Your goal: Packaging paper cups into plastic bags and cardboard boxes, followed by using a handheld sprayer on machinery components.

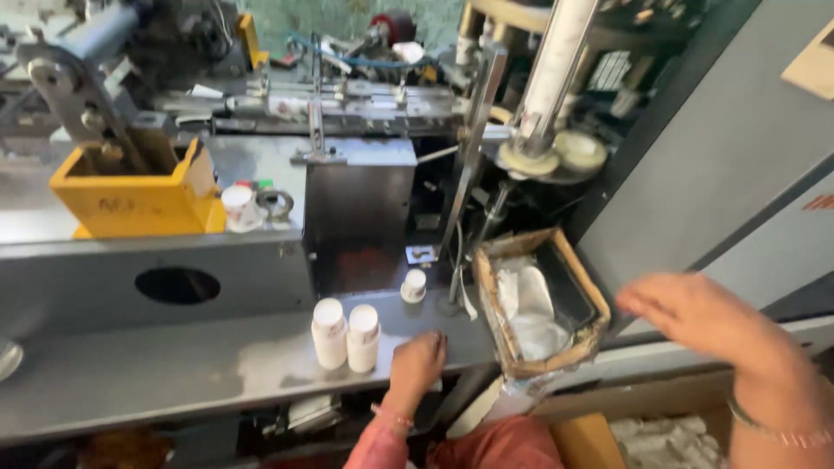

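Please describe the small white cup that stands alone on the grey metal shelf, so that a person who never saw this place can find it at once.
Start at the long grey metal shelf along the machine front. Near its middle stand two stacks of white paper cups side by side, beside the left hand. The single cup stands further back, at the foot of the dark metal panel; it is shorter and stands alone.

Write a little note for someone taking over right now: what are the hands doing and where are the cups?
Left hand: resting knuckles-down on the grey metal ledge, holding nothing that shows.
Right hand: open, in the air beside the cardboard box, empty.
Two stacks of white paper cups stand upside down on the ledge, left of the left hand. One small cup sits behind them.
The box holds a white plastic liner.
Done: two stacks are out on the ledge.
Left: I cannot tell from this view.
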